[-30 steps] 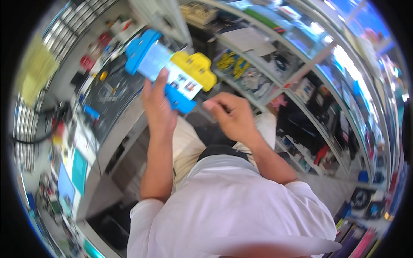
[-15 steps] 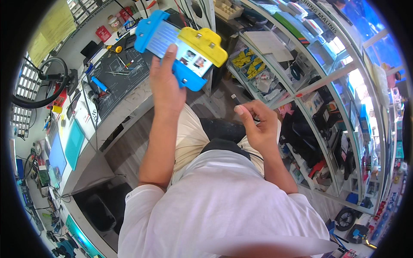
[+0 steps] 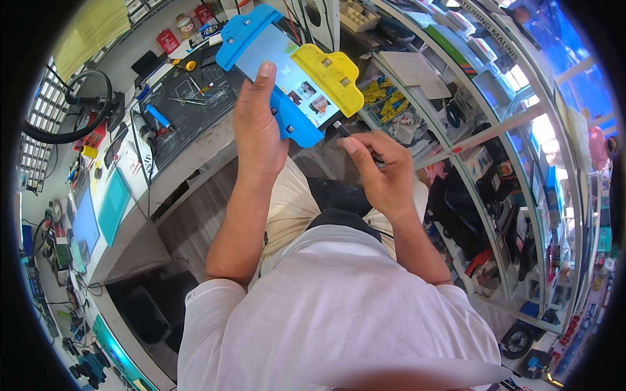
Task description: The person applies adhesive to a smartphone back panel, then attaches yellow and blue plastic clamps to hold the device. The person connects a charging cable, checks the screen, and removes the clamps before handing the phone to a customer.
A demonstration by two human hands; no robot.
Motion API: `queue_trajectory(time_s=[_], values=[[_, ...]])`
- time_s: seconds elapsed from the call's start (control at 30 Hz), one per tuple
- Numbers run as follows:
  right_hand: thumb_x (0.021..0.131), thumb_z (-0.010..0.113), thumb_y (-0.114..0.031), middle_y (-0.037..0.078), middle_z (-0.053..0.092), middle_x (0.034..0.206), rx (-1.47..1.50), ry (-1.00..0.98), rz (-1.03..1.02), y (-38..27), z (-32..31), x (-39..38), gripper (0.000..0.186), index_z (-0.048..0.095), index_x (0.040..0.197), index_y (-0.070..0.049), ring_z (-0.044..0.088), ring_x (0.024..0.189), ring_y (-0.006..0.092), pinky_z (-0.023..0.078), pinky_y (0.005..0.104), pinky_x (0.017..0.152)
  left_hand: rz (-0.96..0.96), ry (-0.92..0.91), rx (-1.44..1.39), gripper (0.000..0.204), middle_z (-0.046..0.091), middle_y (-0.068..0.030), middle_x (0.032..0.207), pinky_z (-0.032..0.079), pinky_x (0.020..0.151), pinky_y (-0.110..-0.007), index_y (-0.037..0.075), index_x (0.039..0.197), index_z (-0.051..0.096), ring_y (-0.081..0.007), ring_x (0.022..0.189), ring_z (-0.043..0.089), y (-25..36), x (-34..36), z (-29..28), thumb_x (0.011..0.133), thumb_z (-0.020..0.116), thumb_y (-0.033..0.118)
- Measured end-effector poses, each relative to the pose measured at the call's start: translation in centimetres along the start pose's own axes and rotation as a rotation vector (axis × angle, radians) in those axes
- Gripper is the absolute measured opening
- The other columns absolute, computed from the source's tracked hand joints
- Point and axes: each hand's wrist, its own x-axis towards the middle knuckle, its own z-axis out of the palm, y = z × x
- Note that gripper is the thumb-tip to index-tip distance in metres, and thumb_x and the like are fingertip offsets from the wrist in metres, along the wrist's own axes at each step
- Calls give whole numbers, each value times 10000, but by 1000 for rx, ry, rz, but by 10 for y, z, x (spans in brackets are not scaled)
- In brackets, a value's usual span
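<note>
My left hand (image 3: 259,127) grips a lit smartphone (image 3: 277,55), with the thumb lying along its edge. Three plastic clamps sit around the phone: a blue clamp (image 3: 246,36) at its upper left, another blue clamp (image 3: 295,122) on its lower side, and a yellow clamp (image 3: 332,79) on its right side. Between the thumb and fingers of my right hand (image 3: 385,169) is a dark charging cable (image 3: 341,129). Its metal plug points at the phone's lower right end and is very close to it; I cannot tell whether they touch.
On the left, a workbench with a dark mat (image 3: 186,107) carries tweezers, a blue tube-shaped tool (image 3: 158,116) and a teal pad (image 3: 113,205). A black ring on an arm (image 3: 68,117) stands beyond. Glass shelves (image 3: 495,124) full of parts curve along the right, near my right arm.
My right hand has brought the cable plug up and left to the phone's end. The clamped phone has shifted slightly right in view and its screen faces me more plainly.
</note>
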Motion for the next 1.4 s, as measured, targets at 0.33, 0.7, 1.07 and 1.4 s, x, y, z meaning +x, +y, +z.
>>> queue_trajectory(time_s=[0.33,0.7,1.07,1.4], values=[[900,773,-99,76,631,691,-96,17,-99,3,1,3,96,736,897,-11,534,624,204,416,323,609,-10,-20,41,446,655,-49,1212,610,826,-340,76,1378,552,-150,1032,686,-2,-6,1,1021,675,313],[927,764,-122,70,613,708,-127,-40,-164,-1,-2,16,143,728,907,15,541,660,173,431,298,638,35,-6,90,509,636,-36,1204,601,822,-330,72,1393,534,-136,1033,670,3,-6,1,994,718,329],[952,747,-203,89,680,800,-14,-79,-39,1,-9,23,199,752,981,-6,601,740,183,479,315,688,-24,-2,-61,549,664,-76,1236,579,920,-353,80,1412,531,-164,1088,678,8,-8,-1,1077,499,514],[1005,694,-237,87,695,830,-11,-101,40,18,-21,16,247,750,997,4,599,763,176,466,303,722,2,7,-108,566,631,-79,1352,527,1032,-372,78,1464,506,-183,1185,642,2,-10,-9,1111,397,507]])
